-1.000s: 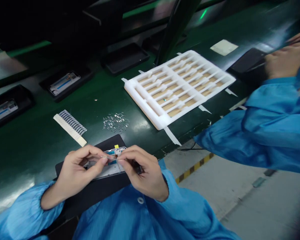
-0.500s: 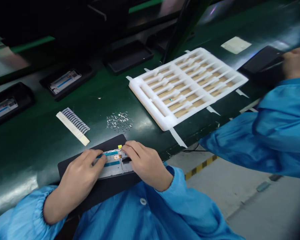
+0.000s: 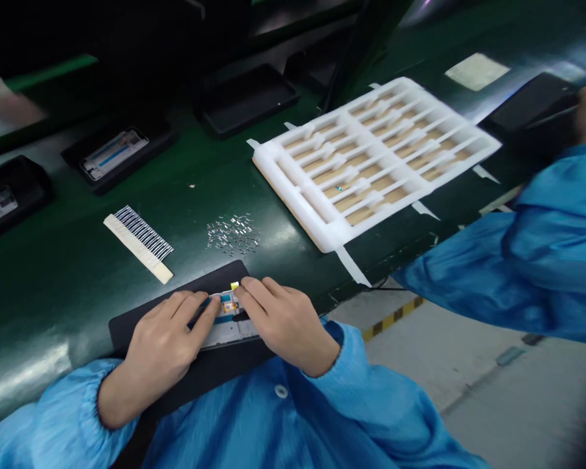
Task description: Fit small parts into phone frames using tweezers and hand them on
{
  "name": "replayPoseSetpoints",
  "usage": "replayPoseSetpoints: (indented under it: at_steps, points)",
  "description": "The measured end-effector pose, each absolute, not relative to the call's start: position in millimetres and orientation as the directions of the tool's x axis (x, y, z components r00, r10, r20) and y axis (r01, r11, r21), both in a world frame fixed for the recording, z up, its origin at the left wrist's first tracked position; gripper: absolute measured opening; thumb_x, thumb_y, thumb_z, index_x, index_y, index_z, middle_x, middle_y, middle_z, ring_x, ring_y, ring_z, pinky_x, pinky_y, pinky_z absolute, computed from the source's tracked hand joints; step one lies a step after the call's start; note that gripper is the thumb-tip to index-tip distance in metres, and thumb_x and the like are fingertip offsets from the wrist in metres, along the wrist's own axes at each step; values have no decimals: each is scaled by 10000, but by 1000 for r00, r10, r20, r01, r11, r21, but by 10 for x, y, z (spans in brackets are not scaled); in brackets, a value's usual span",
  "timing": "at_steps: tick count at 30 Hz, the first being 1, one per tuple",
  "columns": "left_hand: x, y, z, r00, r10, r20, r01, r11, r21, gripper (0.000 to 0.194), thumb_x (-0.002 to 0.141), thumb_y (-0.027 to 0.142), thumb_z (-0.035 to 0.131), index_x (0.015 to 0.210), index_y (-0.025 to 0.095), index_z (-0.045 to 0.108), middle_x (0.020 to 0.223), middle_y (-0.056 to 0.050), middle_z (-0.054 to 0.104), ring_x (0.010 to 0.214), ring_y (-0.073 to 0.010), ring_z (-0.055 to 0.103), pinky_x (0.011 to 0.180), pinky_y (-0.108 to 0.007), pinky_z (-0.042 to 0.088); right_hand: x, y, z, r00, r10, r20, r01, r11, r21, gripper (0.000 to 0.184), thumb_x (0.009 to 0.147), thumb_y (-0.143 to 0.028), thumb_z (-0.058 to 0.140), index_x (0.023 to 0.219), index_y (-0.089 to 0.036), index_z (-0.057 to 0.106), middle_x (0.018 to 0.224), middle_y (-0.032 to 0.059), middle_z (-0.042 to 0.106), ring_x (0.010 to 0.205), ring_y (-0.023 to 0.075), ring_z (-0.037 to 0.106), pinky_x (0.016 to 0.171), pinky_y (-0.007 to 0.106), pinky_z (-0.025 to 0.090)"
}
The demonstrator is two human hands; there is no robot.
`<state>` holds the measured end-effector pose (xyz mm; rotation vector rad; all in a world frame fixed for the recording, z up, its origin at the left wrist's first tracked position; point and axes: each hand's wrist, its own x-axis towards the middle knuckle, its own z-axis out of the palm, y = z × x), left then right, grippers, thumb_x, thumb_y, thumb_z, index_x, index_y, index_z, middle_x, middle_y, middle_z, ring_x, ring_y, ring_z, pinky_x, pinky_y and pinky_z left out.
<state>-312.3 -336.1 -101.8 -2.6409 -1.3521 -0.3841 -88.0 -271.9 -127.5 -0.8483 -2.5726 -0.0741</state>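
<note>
A silvery phone frame [image 3: 232, 333] with blue strips and an orange piece lies on a black mat [image 3: 127, 326] in front of me. My left hand [image 3: 168, 329] grips its left part, with thumb and index finger close together on the surface. Over the right end curls my right hand [image 3: 283, 319], its fingertips at the far edge beside a small yellow tab [image 3: 234, 285]. A dark piece [image 3: 241, 316] shows under the right fingers; I cannot tell whether it belongs to the frame. The fingers hide both ends of the frame.
Small metal pieces [image 3: 233, 234] lie scattered beyond the mat, beside a comb-like strip of pins [image 3: 139, 244]. A white foam tray [image 3: 332, 238] is taped down at the right. Black trays [image 3: 247, 101] line the back. A co-worker's blue sleeve [image 3: 551, 215] reaches in from the right.
My left fingers have slid right along the frame, nearer the orange piece. My right hand has shifted only slightly. The view has turned a little, and the co-worker's hand is further right.
</note>
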Motion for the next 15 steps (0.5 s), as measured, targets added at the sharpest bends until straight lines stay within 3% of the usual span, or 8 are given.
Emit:
replayPoseSetpoints:
  at_steps: [5,10,12,15]
  points:
    - [-3096,-3329,-1045,557,777,295,814,-581,-8,262,992,69,596,1219,71,726,1108,-157,746,959,-293,695,805,-427,622,-895,-2827,-1254,-722,551,419,595,803,-30,209,1035,-108,565,1072,-90,770,1052,106,794,727,203,629,532,339,480]
    - [-3095,-3325,-1056,553,779,297,817,-577,-6,232,995,77,598,1189,74,725,1102,-157,742,958,-290,691,812,-423,611,-890,-3034,-1205,-707,643,294,663,748,-43,331,998,-68,516,1253,-36,724,1228,195,755,774,231,648,506,345,524]
    - [-3101,-3328,-1057,559,776,292,813,-582,-8,238,1002,84,584,1196,74,720,1106,-160,740,960,-291,693,815,-424,608,-854,-3024,-1215,-686,672,278,657,737,-161,354,998,-65,500,1284,-53,709,1256,194,740,821,235,676,538,341,560]
    - [-3109,-3326,-1026,556,784,276,816,-579,-1,241,1021,103,565,1210,104,713,1115,-148,738,958,-274,700,812,-402,603,-760,-2883,-1256,-530,776,342,552,622,-555,238,1030,-152,574,1200,-144,740,1187,140,733,949,228,717,729,346,640]
